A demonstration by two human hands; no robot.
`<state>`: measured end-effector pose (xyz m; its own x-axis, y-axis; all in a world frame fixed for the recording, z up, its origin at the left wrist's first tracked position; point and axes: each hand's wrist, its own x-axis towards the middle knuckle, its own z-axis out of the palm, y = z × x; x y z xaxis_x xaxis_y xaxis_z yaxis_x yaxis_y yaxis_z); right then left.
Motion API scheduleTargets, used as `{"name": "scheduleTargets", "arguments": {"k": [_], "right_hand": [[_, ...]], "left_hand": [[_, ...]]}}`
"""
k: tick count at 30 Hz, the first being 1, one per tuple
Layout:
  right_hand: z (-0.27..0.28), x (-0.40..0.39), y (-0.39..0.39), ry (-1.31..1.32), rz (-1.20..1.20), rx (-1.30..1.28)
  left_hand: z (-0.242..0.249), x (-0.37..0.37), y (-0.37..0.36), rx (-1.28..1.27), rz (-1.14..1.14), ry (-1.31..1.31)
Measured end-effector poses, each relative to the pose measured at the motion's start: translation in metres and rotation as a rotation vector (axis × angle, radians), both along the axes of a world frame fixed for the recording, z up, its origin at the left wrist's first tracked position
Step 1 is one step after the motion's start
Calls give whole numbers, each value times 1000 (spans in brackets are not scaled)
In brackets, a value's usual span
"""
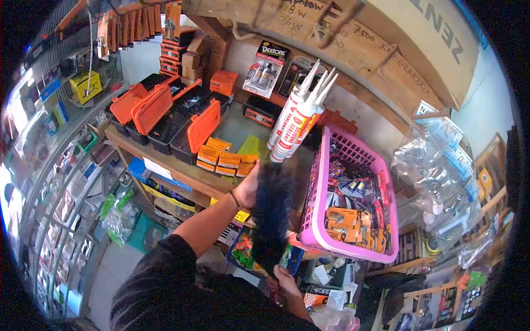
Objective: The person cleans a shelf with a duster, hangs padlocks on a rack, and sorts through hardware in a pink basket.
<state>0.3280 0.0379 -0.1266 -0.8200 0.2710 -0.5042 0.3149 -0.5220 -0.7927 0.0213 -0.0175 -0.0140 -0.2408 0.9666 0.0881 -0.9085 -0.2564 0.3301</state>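
Observation:
My right hand point(285, 280) grips the handle of a fluffy black duster point(271, 212), low in front of my body. The duster stands upright, its head blurred and reaching up past the shelf edge. At that edge is my left hand point(249, 186), with a dark band at the wrist; its fingers are hidden behind the duster, so I cannot tell what they hold. Several silicone sealant tubes point(295, 124) with white nozzles rise just above, their lower ends partly covered by the duster. Small orange boxes point(221, 157) sit beside my left hand.
Right of the duster is a pink basket point(319, 223) full of small packets. Black cases with orange lids point(204, 124) line the wooden shelf point(182, 177) at left. A Dextone adhesive pack point(266, 69) hangs behind. Plastic bags point(436, 171) hang at right.

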Motion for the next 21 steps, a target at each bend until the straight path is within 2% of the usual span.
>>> {"name": "scheduleTargets", "arguments": {"k": [2, 3, 4, 6, 7, 8, 10, 11, 12, 14, 15, 16, 19, 21], "right_hand": [[-15, 4, 6, -20, 150, 243], [30, -8, -9, -80, 40, 151], [35, -12, -10, -77, 38, 143], [37, -11, -16, 80, -77, 2], [31, -12, -22, 49, -55, -4], [31, -12, -30, 53, -76, -20], [41, -13, -41, 15, 26, -62], [23, -10, -39, 12, -44, 38], [30, -9, -40, 17, -64, 46], [51, -7, -41, -10, -259, -29], [49, -5, -44, 11, -248, -97], [50, -4, -48, 15, -150, -5], [46, -2, -48, 6, -38, 20], [50, -5, -43, -57, -222, 42]], "left_hand": [[-6, -2, -6, 178, -176, -20], [-7, -5, -6, 281, -218, 16], [-3, -5, -5, 272, -221, 17], [4, 1, -3, 171, -98, -171], [0, -1, 0, 138, -55, -162], [-7, -2, -2, 119, -74, -159], [-16, -7, -4, 279, -209, -38], [-20, -8, -4, 229, -162, -19], [-12, -7, -5, 237, -182, -15], [13, 2, -8, 122, -175, -143], [17, 7, -3, 65, -105, -160], [12, 6, -1, 75, -122, -164], [2, -2, -12, 250, -258, -72], [22, 4, -14, 172, -209, -149]]}}
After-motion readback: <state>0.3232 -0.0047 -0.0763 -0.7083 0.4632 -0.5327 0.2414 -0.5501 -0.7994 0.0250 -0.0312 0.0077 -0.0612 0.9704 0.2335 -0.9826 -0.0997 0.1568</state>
